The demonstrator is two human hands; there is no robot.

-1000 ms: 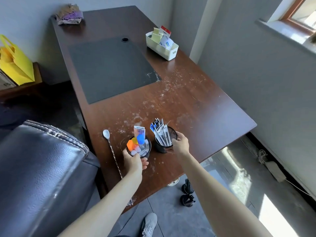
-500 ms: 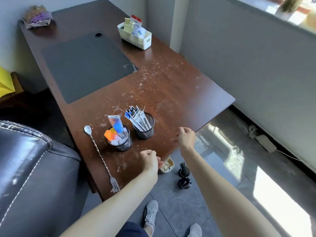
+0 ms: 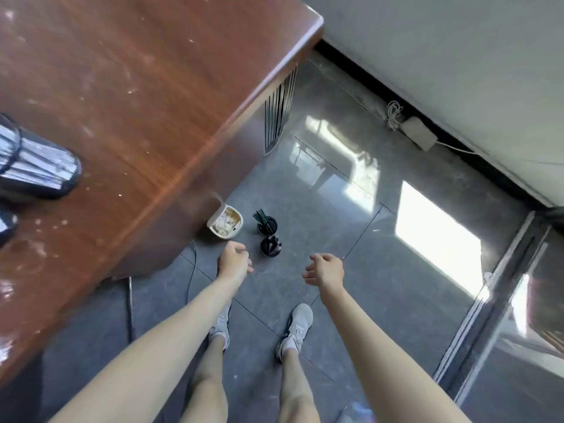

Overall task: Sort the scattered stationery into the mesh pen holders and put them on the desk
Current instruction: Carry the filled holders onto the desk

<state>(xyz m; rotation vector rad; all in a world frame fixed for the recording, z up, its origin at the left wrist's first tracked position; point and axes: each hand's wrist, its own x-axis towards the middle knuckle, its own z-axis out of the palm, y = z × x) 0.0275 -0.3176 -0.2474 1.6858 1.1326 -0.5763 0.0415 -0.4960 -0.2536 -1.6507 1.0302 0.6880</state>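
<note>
A grey tiled floor (image 3: 351,300) fills the lower right of the view, with bright patches of sunlight on it, a pale wall beyond and a cable with a power strip (image 3: 419,132) lying along the skirting. A brown wooden desk (image 3: 137,102) takes up the upper left, its top scuffed with pale marks.

At the desk's left edge stands a black mesh pen holder (image 3: 36,166), blurred but clearly stuffed with pale, slim items; the rim of a second holder (image 3: 6,224) just shows below it, cut off by the frame. These two look finished and placed.

Two more small black holders sit on the floor just off the desk's corner: the farther holder (image 3: 266,224) with dark pens sticking up, and the nearer holder (image 3: 270,246) close beside it, also filled with dark items. A white tub (image 3: 226,222) with mixed bits in it lies right next to them, partly under the desk edge.

The left hand (image 3: 233,259) hangs above the floor with fingers loosely curled and nothing in it. The right hand (image 3: 325,268) is half open, fingers spread a little, also empty. Both point down toward the floor holders without touching them.

By my reading the job is roughly half done: the two floor holders seem filled but not yet lifted to the desk, and whether the tub's contents need sorting I cannot tell.
</note>
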